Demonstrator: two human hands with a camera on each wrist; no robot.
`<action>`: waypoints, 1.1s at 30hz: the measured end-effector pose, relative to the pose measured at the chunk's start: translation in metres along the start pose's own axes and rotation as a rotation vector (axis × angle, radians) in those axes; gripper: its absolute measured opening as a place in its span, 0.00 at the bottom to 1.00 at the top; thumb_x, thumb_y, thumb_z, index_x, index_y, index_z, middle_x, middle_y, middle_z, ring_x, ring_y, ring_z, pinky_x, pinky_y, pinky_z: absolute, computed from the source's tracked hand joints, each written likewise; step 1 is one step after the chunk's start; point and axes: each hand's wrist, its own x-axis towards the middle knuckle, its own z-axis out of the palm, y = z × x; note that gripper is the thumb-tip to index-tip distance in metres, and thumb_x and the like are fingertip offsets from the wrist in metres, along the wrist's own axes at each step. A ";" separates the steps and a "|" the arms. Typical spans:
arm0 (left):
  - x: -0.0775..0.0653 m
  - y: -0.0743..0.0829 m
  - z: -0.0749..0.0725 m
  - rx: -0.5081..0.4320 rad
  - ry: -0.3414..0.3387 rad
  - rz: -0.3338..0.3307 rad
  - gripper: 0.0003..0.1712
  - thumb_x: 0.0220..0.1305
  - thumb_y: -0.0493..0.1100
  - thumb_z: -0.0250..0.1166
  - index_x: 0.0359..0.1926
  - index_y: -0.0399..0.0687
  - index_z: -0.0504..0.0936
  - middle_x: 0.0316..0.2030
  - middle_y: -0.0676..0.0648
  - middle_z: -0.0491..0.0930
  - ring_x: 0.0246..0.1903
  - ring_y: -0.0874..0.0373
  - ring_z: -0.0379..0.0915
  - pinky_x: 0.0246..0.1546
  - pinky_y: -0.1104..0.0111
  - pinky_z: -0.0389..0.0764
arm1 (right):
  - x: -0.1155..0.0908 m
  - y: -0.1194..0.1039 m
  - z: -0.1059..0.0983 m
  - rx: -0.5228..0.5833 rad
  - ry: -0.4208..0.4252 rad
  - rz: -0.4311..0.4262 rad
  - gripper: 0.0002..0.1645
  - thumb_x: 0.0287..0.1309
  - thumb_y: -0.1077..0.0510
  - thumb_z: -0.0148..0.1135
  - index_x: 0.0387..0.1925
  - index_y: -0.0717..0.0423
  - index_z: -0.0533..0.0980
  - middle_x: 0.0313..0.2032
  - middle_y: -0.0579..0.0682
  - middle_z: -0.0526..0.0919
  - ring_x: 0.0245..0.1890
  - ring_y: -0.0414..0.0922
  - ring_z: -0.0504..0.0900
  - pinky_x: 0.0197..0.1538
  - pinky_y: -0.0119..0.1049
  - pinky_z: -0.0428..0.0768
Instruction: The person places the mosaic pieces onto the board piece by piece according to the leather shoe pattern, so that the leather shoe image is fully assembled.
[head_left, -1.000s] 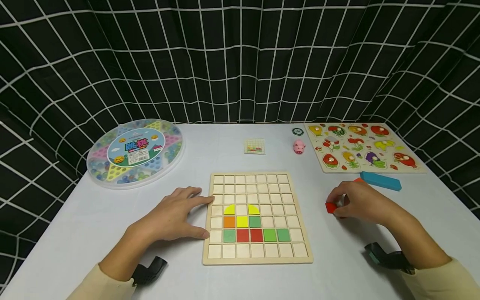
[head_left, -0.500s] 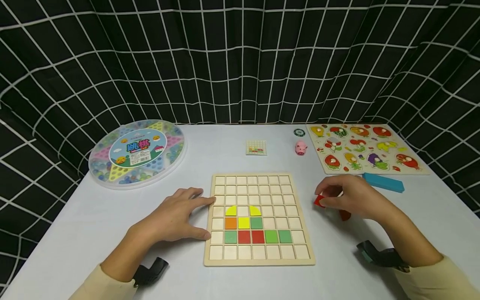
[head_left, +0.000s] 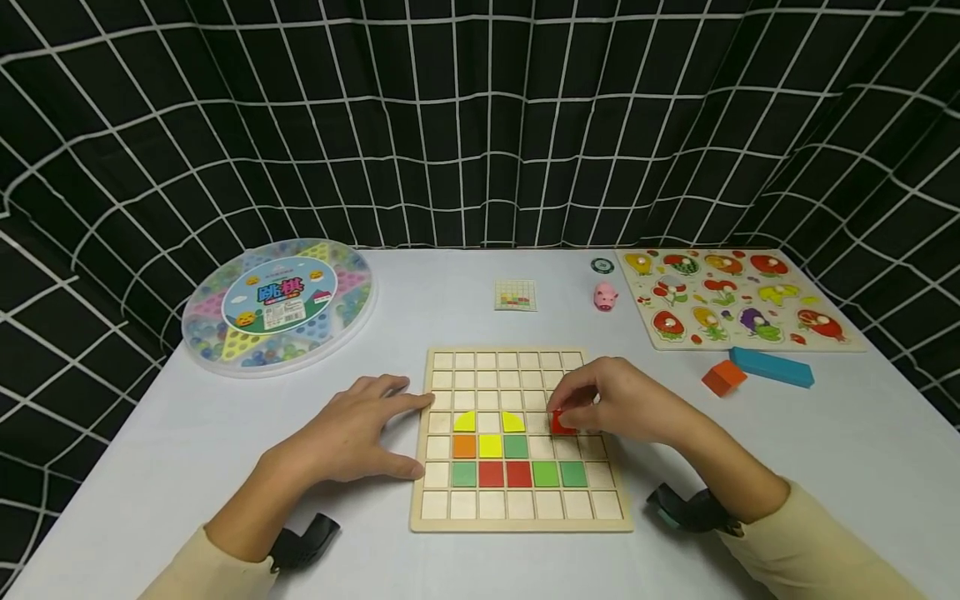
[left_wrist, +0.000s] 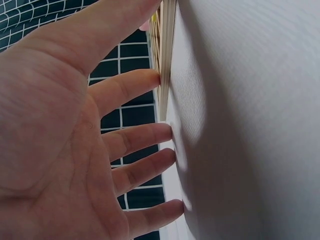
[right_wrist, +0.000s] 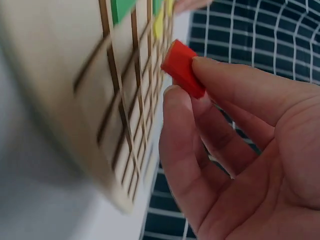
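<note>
My right hand pinches a red block between thumb and fingers. In the head view it overlaps the right half of a wooden grid board, and the right wrist view shows the block close over the cells. Spread straight, my left hand has its thumb and index fingertip at the board's left edge; its other fingertips rest on the cloth. Coloured pieces fill several cells: two yellow quarter-rounds, a yellow square, an orange square, red squares and green ones.
An orange block and a long blue block lie at the right. Behind them is a fruit puzzle board. A pink pig figure, a round chip and a small pattern card sit farther back. A round marble-game box lies back left.
My right hand has carried the red block leftward from the table's right side to over the board, leaving the orange block in full view. The left hand stays at the board's edge.
</note>
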 end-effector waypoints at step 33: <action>-0.001 0.000 0.000 0.003 -0.007 -0.001 0.51 0.48 0.67 0.79 0.73 0.66 0.73 0.75 0.43 0.66 0.73 0.42 0.60 0.69 0.38 0.63 | -0.007 0.005 0.002 -0.030 -0.054 -0.039 0.08 0.57 0.64 0.74 0.36 0.47 0.87 0.36 0.43 0.86 0.37 0.43 0.79 0.41 0.31 0.81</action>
